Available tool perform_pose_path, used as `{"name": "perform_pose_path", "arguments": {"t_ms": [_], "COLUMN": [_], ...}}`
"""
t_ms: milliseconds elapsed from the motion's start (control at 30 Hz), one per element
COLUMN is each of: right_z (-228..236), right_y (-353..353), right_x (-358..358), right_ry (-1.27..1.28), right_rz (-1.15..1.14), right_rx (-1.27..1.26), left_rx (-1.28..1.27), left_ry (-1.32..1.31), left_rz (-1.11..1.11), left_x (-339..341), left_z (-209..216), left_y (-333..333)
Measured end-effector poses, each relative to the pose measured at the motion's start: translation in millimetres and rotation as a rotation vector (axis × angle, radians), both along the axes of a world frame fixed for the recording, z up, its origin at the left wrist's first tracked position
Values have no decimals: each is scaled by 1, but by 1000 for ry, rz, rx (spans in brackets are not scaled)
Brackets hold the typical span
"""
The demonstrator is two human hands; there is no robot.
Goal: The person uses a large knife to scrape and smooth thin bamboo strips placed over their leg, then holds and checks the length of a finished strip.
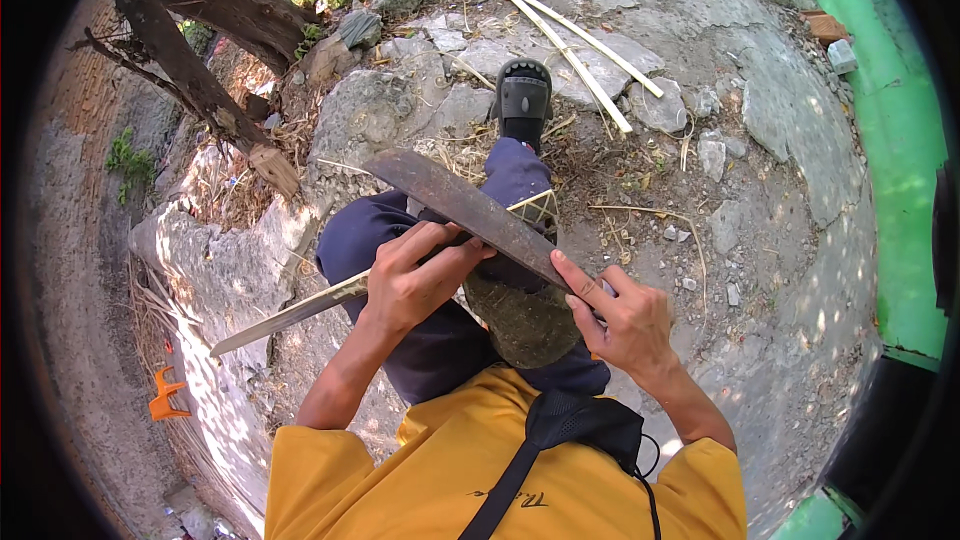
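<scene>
My right hand (627, 322) grips a wide, dark machete (455, 202) at its near end, the index finger stretched along the metal. The handle is mostly hidden by the fingers. The blade slants up and left across my raised thigh. Beneath it, my left hand (412, 278) is closed on a long, thin bamboo strip (290, 316). One end of the strip sticks out to the lower left; the other passes under the blade, and a pale piece shows past it. Below the blade, a mottled dark pad-like piece (525, 318) lies over my lap; its kind is unclear.
Several pale split strips (575, 45) lie on the cracked concrete ahead, beyond my sandalled foot (522, 100). Dry tree trunks (205, 80) stand at the left. An orange plastic piece (166, 395) lies at the lower left. A green wall (895, 140) borders the right, with rubble near it.
</scene>
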State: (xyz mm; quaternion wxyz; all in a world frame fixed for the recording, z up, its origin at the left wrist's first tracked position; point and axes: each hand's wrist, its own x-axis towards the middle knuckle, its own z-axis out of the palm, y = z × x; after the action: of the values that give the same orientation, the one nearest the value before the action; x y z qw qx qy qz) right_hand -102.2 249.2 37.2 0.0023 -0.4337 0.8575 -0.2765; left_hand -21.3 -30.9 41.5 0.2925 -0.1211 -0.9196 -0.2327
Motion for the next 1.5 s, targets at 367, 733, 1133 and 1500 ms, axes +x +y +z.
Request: {"name": "perform_pose_path", "arguments": {"t_ms": [367,733,1133,1500], "right_z": [-48,-325,-410,-326], "right_y": [52,128,149,219], "right_x": [-57,-49,-18,-17], "right_ry": [-601,-233,-480,-601], "right_rz": [-364,-804,-342,-389], "right_rx": [-932,-197,392,181], "left_rx": [-45,-387,-747,-430], "left_ry": [-298,-336,-116,16], "left_rz": [123,-127,80,42], "left_x": [0,13,52,71], "left_z": [26,96,177,163], "left_y": [19,-14,-44,-18]}}
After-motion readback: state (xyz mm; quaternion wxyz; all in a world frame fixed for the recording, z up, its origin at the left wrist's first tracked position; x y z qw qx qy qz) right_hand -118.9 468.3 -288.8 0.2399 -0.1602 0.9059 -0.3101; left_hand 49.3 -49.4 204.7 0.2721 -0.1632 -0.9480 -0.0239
